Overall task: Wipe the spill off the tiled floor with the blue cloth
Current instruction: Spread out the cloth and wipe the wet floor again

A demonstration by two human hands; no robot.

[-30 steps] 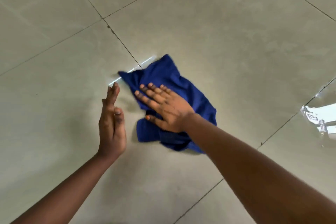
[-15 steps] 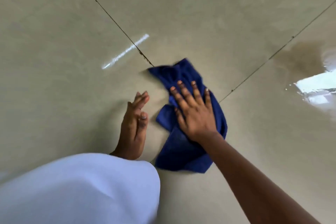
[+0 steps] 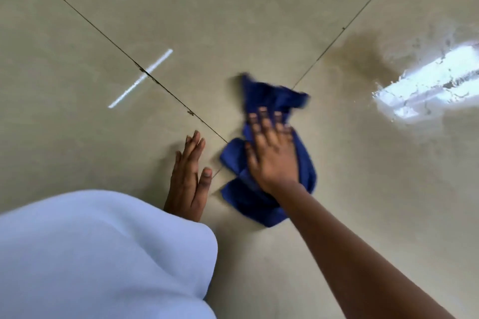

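The crumpled blue cloth (image 3: 269,96) lies on the beige tiled floor (image 3: 233,8), just right of a dark grout line. My right hand (image 3: 272,153) presses flat on the cloth's middle, fingers spread and pointing away from me. My left hand (image 3: 190,179) rests flat on the bare tile left of the cloth, fingers together, holding nothing. A wet patch (image 3: 420,101) with bright glare and a darker damp stain spreads on the tile to the far right, apart from the cloth.
My knee in light blue-white fabric (image 3: 98,256) fills the lower left and hides my left wrist. A thin bright reflected streak (image 3: 140,79) crosses the grout line at left. Bare tile surrounds the cloth.
The cloth has slid to the right under my right hand, crossing the grout line toward the wet patch. My left hand has shifted with it. The view has swung right, showing more of the wet patch.
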